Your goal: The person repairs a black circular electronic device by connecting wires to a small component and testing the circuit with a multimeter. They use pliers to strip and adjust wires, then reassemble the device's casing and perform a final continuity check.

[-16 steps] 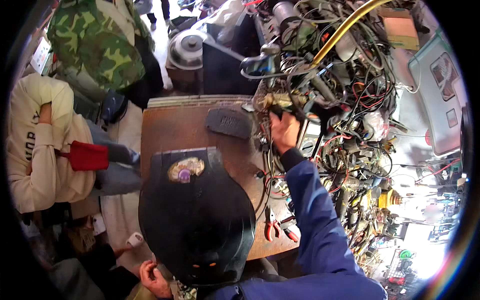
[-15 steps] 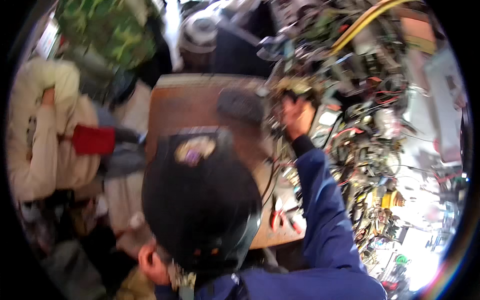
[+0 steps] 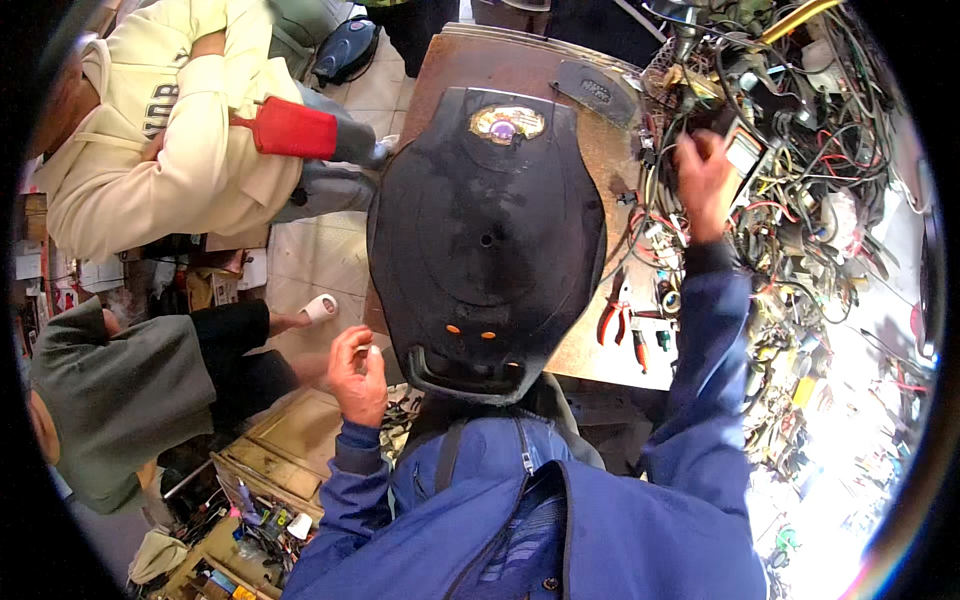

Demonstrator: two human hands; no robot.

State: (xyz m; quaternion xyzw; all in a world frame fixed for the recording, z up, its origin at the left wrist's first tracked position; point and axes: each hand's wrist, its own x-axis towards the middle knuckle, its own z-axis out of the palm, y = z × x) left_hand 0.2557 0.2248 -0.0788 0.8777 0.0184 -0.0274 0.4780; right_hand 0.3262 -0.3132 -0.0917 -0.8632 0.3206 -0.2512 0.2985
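A large black rounded plastic case point(image 3: 487, 240), with a moulded handle at its near end and an oval sticker at its far end, lies across the front of the brown worktable point(image 3: 480, 60). My left hand point(image 3: 358, 380) is just left of the handle end, apart from the case. Its fingers are loosely bent and nothing shows in them. At the table's right side my right hand point(image 3: 705, 185) reaches over the cable clutter beside a framed panel point(image 3: 742, 150). Its fingers curl inward, and whatever they grip is hidden.
Red-handled pliers point(image 3: 615, 312) and a screwdriver point(image 3: 640, 350) lie right of the case. A heap of cables and parts point(image 3: 810, 200) fills the right. At left are a person in a cream hoodie point(image 3: 165, 150), a red object point(image 3: 295, 128) and a second person in grey point(image 3: 130, 400).
The view has shifted and sharpened. My left hand, earlier low at the case's side, now shows more fully, raised beside its handle end. My right hand is still over the clutter.
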